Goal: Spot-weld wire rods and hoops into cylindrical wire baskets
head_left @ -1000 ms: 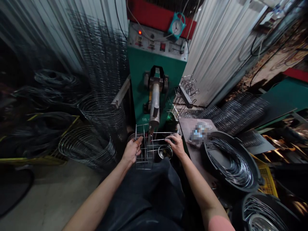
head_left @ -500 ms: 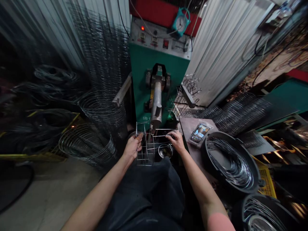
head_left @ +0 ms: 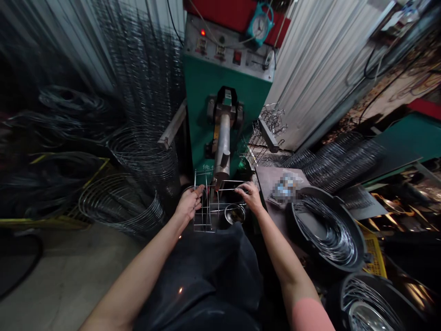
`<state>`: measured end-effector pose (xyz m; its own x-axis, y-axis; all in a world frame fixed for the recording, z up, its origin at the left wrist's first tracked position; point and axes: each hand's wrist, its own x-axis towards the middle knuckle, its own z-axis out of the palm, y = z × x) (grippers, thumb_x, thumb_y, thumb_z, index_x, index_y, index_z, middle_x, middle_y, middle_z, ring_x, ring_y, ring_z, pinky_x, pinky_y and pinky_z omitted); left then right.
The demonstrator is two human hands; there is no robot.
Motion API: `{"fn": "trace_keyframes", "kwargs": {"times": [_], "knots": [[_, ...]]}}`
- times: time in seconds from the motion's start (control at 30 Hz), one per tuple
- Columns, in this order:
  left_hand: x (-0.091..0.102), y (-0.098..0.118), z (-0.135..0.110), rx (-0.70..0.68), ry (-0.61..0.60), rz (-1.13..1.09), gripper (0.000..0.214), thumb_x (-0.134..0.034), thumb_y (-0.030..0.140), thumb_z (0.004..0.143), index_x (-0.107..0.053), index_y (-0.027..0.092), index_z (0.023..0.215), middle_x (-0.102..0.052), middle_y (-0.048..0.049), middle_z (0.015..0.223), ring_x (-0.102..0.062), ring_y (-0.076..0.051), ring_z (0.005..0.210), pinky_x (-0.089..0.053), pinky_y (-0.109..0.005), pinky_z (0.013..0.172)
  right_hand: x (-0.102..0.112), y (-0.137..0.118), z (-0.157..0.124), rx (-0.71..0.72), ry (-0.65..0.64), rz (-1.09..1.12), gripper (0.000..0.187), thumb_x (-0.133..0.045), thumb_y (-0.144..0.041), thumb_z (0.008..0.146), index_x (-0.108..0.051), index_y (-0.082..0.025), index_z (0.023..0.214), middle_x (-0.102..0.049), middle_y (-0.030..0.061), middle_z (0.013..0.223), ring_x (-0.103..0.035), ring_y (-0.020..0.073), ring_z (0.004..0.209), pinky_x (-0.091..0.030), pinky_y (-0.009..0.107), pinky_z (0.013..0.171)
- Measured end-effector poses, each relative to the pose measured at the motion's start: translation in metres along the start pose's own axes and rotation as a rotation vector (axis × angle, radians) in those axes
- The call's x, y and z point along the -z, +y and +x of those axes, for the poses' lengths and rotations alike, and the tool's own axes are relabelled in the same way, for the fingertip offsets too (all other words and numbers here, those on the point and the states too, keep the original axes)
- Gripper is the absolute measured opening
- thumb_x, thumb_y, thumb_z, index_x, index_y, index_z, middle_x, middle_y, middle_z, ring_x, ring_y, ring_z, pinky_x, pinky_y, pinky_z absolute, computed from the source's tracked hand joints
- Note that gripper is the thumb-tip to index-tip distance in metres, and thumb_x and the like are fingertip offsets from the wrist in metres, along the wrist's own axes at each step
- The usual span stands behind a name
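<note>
My left hand (head_left: 190, 202) is closed around the left side of a small wire rack (head_left: 208, 213), a grid of thin metal rods held upright under the machine's welding head. My right hand (head_left: 250, 195) pinches the right end of a thin metal rod (head_left: 230, 189), whose other end meets the rack at the electrode tip (head_left: 217, 185). The spot welder (head_left: 222, 151) is a green cabinet with a thick metal arm pointing down at me. Beneath the rod sits a small round metal bowl (head_left: 234, 214); its contents are too dark to make out.
To the right, a small table (head_left: 267, 172) carries a pixelated item and a black round tub (head_left: 298, 220) of wire pieces; another tub (head_left: 344, 294) stands nearer. Stacked wire rings (head_left: 119, 202) rise at left. Two metal bars (head_left: 174, 125) jut from the cabinet's sides. Sparks glow by my lap.
The rack and rod have come up against the electrode tip, and bright sparks now show near my lap. My left fingers have shifted on the rack. The view has moved slightly.
</note>
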<state>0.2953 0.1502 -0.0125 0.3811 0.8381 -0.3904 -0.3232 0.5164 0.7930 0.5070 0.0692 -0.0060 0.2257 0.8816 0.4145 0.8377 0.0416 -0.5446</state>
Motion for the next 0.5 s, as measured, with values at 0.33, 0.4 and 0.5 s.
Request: {"fn": "trace_keyframes", "kwargs": {"times": [0.33,0.4,0.5], "knots": [[0.083,-0.015,-0.062,0.137,-0.170,-0.092,0.021,-0.062,0.032,0.073,-0.054,0.014,0.080,-0.029,0.0102,0.050,-0.017,0.000,0.031,-0.014,-0.012,0.027,0.043,-0.027,-0.086,0.039,0.149,-0.006,0.052,-0.064,-0.045,0.073,-0.054,-0.021,0.117,-0.053,0.0112,0.118,-0.045,0.0252,0.111,-0.034,0.042,0.094],[0.104,-0.017,-0.076,0.151,-0.167,-0.213,0.022,-0.057,0.030,0.077,-0.057,0.013,0.091,-0.035,0.0079,0.052,-0.021,0.000,0.031,-0.018,-0.012,0.027,0.056,-0.030,-0.098,-0.002,0.047,0.151,0.045,-0.059,-0.046,0.076,-0.057,-0.019,0.113,-0.060,0.0095,0.108,-0.053,0.0224,0.101,-0.040,0.038,0.088],[0.119,-0.008,-0.088,0.158,-0.155,-0.210,0.033,-0.059,0.033,0.074,-0.058,0.014,0.100,-0.053,0.0002,0.064,-0.042,-0.005,0.040,-0.037,-0.017,0.036,0.072,-0.051,-0.102,0.000,-0.052,0.389,0.032,-0.054,-0.044,0.080,-0.064,-0.016,0.092,-0.064,0.0037,0.081,-0.059,0.0156,0.076,-0.045,0.028,0.071]]}}
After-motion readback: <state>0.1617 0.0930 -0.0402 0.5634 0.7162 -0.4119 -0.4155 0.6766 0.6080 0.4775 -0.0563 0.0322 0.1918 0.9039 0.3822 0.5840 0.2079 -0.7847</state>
